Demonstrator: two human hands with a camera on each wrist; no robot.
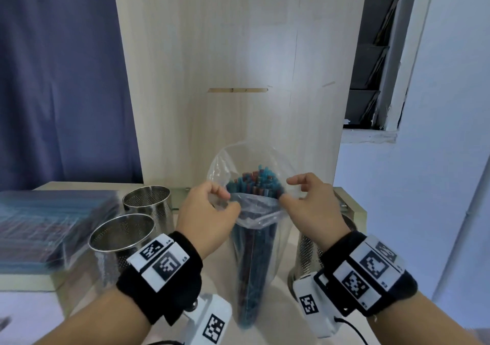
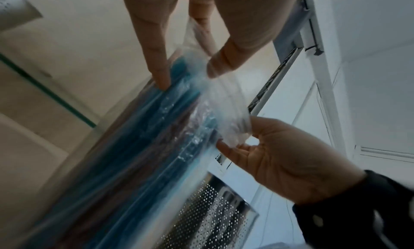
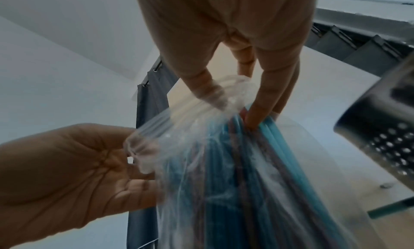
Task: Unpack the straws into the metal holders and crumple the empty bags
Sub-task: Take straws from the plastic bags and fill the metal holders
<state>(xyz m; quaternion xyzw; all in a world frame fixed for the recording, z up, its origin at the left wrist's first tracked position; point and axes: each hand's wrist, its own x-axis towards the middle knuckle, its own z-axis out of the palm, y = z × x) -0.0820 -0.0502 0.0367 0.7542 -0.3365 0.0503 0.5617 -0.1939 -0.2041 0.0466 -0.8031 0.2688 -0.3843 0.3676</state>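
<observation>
A clear plastic bag full of blue and red straws stands upright in front of me. My left hand pinches the left side of the bag's open mouth. My right hand pinches the right side, and the mouth is spread between them. In the left wrist view, my left hand nips the film above the straws. The right wrist view shows my right hand holding film against the straws. Two perforated metal holders stand empty on the left. A third holder is behind my right wrist.
A stack of full straw bags lies at the left on the pale table. A light wooden board stands upright behind the bag. A blue curtain hangs at the left, a louvred window at the right.
</observation>
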